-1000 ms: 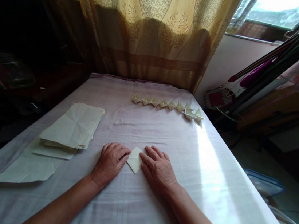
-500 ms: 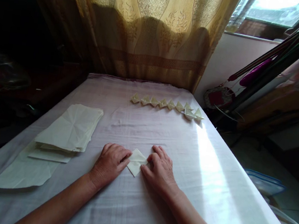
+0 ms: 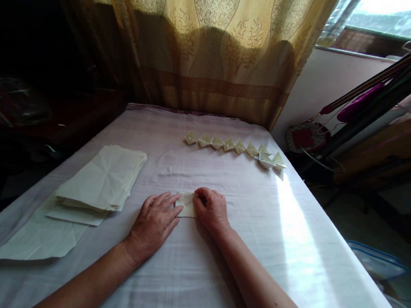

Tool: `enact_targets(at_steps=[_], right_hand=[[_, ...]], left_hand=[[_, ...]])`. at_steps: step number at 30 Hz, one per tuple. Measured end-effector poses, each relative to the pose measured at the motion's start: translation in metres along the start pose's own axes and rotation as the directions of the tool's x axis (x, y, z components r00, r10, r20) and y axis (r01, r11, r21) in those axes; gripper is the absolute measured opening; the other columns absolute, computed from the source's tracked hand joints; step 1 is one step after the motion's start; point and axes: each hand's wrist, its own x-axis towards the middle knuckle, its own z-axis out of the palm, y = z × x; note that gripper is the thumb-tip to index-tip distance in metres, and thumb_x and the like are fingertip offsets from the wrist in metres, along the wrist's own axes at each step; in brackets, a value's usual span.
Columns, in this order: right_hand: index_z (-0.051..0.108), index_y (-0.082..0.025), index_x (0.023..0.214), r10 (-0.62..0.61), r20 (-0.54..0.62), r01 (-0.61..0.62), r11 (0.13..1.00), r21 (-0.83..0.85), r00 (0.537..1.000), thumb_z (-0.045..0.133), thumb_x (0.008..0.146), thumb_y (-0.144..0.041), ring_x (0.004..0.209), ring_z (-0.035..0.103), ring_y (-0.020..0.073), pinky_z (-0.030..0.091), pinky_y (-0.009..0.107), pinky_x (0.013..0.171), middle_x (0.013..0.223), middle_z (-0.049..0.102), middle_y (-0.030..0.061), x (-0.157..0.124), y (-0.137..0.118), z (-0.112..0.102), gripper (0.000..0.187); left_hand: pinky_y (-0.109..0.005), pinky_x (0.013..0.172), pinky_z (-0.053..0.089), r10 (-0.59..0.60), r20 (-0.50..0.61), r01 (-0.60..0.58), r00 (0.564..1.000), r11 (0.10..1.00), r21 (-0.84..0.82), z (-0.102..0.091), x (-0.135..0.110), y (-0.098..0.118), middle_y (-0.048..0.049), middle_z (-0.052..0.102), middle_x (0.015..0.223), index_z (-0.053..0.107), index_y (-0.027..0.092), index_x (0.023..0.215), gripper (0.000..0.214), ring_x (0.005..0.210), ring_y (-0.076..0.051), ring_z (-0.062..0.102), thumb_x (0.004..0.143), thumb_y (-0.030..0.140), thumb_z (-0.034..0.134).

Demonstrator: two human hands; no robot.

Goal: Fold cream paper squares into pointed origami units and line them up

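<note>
A small folded piece of cream paper [image 3: 187,206] lies on the cloth-covered table between my two hands, its lower edge turned roughly level toward me. My left hand [image 3: 154,222] rests with its fingers spread, their tips touching the paper's left end. At the right end, my right hand [image 3: 213,211] has thumb and fingers closed on the paper's upper corner; its curled fingers hide that part.
A stack of cream paper sheets [image 3: 100,175] lies to the left, over looser sheets [image 3: 38,243]. Several folded paper boats [image 3: 228,145] stand in a row toward the far right. Behind the table [image 3: 179,292] hangs a yellow curtain [image 3: 218,59].
The paper has gone from a diamond to a level rectangular position and sits slightly farther away. My right hand has moved up and left; my left hand's fingers have spread.
</note>
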Motion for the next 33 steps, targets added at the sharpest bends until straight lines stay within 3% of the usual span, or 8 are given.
enact_targets(at_steps=[3,5,7,9,13,25,30,33], right_hand=[[0.069,-0.023,0.102,-0.027,-0.004,0.027,0.999,-0.023,1.0,0.056,0.085,-0.02,0.101,0.061,0.0223,0.039,0.036,0.092,0.103,0.072,0.0058,0.004,0.0,0.003,0.022],[0.066,-0.025,0.116,-0.133,0.043,0.135,0.989,-0.055,0.99,0.052,0.089,-0.023,0.116,0.055,0.0233,0.036,0.039,0.099,0.123,0.066,0.006,-0.001,0.0,0.002,0.03],[0.061,-0.029,0.126,-0.3,0.163,0.316,0.945,-0.082,0.94,0.046,0.095,-0.03,0.133,0.042,0.0241,0.03,0.043,0.106,0.137,0.058,0.003,-0.008,-0.001,-0.002,0.034],[0.053,-0.03,0.136,-0.353,0.269,0.39,0.916,-0.095,0.896,0.042,0.098,-0.039,0.14,0.033,0.0251,0.025,0.047,0.111,0.142,0.054,0.0014,-0.012,-0.003,-0.005,0.04],[0.042,-0.029,0.145,-0.314,0.34,0.38,0.913,-0.148,0.886,0.04,0.099,-0.047,0.143,0.028,0.0268,0.019,0.053,0.114,0.148,0.047,0.0018,-0.014,-0.005,-0.007,0.05],[0.044,-0.029,0.145,-0.17,0.328,0.267,0.923,-0.277,0.929,0.042,0.098,-0.046,0.144,0.027,0.0296,0.018,0.056,0.115,0.151,0.042,0.0021,-0.019,0.017,-0.019,0.05],[0.046,-0.034,0.143,-0.264,0.379,0.373,0.893,-0.251,0.887,0.044,0.097,-0.047,0.146,0.022,0.0287,0.017,0.054,0.116,0.156,0.033,0.0039,-0.025,0.022,-0.025,0.047],[0.044,-0.035,0.144,-0.29,0.42,0.413,0.878,-0.24,0.86,0.044,0.097,-0.05,0.147,0.018,0.0292,0.016,0.054,0.116,0.159,0.025,0.0076,-0.033,0.026,-0.031,0.049]], left_hand=[[-0.054,0.115,0.02,0.041,0.151,-0.044,0.988,0.999,0.013,0.003,0.0,-0.004,-0.0053,0.052,0.144,0.055,0.028,0.134,0.039,0.137,-0.028,0.04,0.095,0.032,0.049],[-0.055,0.117,0.014,0.038,0.213,-0.042,0.976,0.999,0.012,0.004,0.0,-0.006,-0.0052,0.049,0.147,0.048,0.028,0.14,0.046,0.14,-0.028,0.036,0.095,0.036,0.049],[-0.055,0.118,0.011,0.028,0.249,-0.031,0.968,1.0,0.008,0.004,0.001,-0.008,-0.0064,0.046,0.15,0.045,0.026,0.142,0.05,0.143,-0.028,0.032,0.093,0.037,0.052],[-0.056,0.119,0.011,0.024,0.269,-0.022,0.963,1.0,-0.011,0.002,0.004,-0.01,-0.0069,0.043,0.151,0.046,0.026,0.14,0.051,0.145,-0.028,0.028,0.091,0.038,0.055],[-0.058,0.118,0.011,0.044,0.273,-0.024,0.961,0.997,-0.078,-0.003,0.01,-0.017,-0.0039,0.042,0.153,0.054,0.032,0.13,0.045,0.146,-0.029,0.025,0.086,0.039,0.062],[-0.066,0.114,0.012,0.003,0.307,0.025,0.952,0.996,-0.088,-0.01,0.013,-0.019,-0.005,0.045,0.15,0.057,0.038,0.131,0.047,0.143,-0.036,0.027,0.085,0.043,0.064],[-0.067,0.112,0.013,-0.035,0.288,0.071,0.957,0.991,-0.115,-0.007,0.016,-0.024,-0.0006,0.049,0.147,0.061,0.043,0.126,0.033,0.142,-0.033,0.032,0.096,0.039,0.047],[-0.067,0.112,0.016,-0.076,0.251,0.109,0.965,0.986,-0.123,-0.003,0.017,-0.024,0.0006,0.053,0.143,0.064,0.044,0.121,0.032,0.14,-0.032,0.036,0.096,0.034,0.047]])
